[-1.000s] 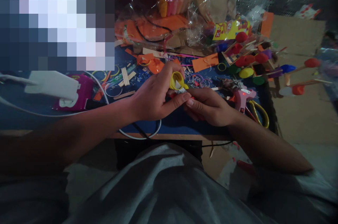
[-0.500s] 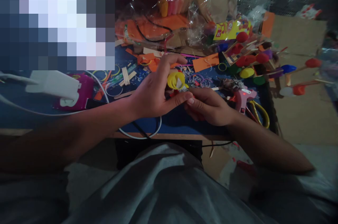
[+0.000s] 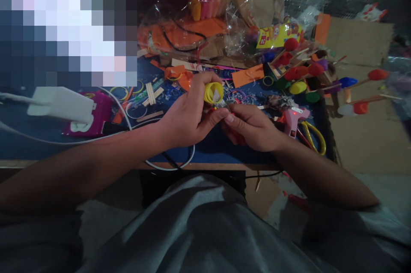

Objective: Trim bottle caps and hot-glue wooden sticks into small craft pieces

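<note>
Left hand (image 3: 189,114): half-curled, gripping a yellow ring (image 3: 208,94). Right hand (image 3: 255,127): closed on a red-handled tool (image 3: 221,104) — from here, possibly a cutter — against the ring. Yellow packet (image 3: 279,35) behind: marked "24".

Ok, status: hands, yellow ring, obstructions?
Left hand holding yellow ring. Right hand gripping red-handled tool, metal tip at ring. Pink glue gun nearby, not blocking.

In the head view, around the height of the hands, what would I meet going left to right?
White power adapter, the left hand, yellow ring, the right hand, pink glue gun, brown cardboard.
</note>
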`<state>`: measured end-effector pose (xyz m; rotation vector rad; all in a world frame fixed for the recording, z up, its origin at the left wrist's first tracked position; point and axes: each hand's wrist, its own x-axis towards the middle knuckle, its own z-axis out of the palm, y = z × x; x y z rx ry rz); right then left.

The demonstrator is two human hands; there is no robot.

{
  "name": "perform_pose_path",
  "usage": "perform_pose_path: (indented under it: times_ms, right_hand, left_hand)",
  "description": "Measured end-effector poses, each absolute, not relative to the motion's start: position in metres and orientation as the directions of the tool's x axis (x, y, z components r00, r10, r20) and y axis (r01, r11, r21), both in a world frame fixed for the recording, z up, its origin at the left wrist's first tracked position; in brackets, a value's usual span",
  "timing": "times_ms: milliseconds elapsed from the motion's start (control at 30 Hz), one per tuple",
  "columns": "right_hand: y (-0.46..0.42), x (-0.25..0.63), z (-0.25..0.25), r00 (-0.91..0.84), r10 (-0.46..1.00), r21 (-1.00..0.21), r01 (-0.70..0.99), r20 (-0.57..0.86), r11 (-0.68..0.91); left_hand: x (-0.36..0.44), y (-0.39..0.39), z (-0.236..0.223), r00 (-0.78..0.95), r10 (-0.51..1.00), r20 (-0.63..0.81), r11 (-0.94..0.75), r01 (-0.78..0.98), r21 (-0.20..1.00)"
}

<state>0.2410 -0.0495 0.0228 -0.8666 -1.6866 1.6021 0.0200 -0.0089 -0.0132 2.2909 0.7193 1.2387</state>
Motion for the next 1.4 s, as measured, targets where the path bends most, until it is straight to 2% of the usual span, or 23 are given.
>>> perform_pose_path:
  times_ms: [200, 367, 633, 933, 1067, 1167, 1400]
  right_hand:
    - [-0.049, 0.242, 0.02, -0.548, 0.836, -0.998, 0.046, 0.007, 0.038]
    - [-0.05, 0.241, 0.02, -0.562, 0.827, -0.997, 0.05, 0.021, 0.059]
    - [-0.05, 0.242, 0.02, -0.572, 0.817, -0.997, 0.062, -0.066, -0.038]
    - [-0.05, 0.243, 0.022, -0.608, 0.792, -0.998, 0.062, -0.057, -0.025]
    - [-0.05, 0.244, 0.025, -0.594, 0.802, -0.998, 0.065, -0.056, -0.021]
    - [-0.049, 0.244, 0.027, -0.585, 0.809, -0.998, 0.063, -0.062, -0.031]
    - [-0.05, 0.243, 0.028, -0.596, 0.8, -0.996, 0.078, -0.072, -0.032]
  left_hand:
    - [0.021, -0.011, -0.011, 0.439, 0.613, 0.657, -0.785, 0.253, 0.565]
    - [0.021, -0.014, -0.006, 0.488, 0.603, 0.631, -0.789, 0.247, 0.562]
    - [0.019, -0.012, -0.009, 0.434, 0.649, 0.625, -0.757, 0.28, 0.591]
    - [0.013, -0.008, 0.009, 0.553, 0.607, 0.571, -0.777, 0.261, 0.573]
    - [0.016, -0.007, 0.002, 0.47, 0.635, 0.613, -0.758, 0.229, 0.61]
    - [0.019, -0.01, -0.005, 0.448, 0.675, 0.586, -0.718, 0.217, 0.662]
    - [0.019, -0.017, -0.001, 0.446, 0.681, 0.581, -0.725, 0.295, 0.623]
